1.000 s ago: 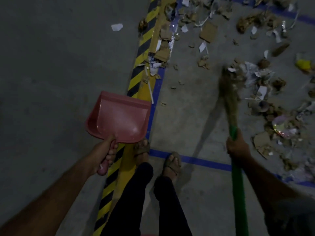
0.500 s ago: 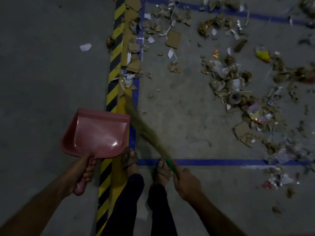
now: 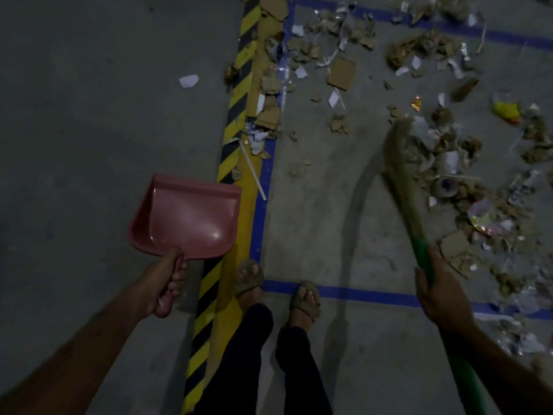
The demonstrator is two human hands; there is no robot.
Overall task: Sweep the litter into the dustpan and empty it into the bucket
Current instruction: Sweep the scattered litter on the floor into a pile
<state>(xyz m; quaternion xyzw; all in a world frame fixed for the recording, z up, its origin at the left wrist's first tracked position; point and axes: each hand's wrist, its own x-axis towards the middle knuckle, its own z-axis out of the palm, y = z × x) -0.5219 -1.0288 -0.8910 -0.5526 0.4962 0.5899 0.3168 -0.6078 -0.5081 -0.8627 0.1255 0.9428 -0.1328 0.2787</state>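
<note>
Two feet [image 3: 305, 298] at blue tape [image 3: 359, 292] edge

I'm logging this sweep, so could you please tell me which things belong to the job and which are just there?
Job:
- pink dustpan, left hand
- broom, right hand
- litter

Just there:
- striped hazard tape
- blue floor tape
</note>
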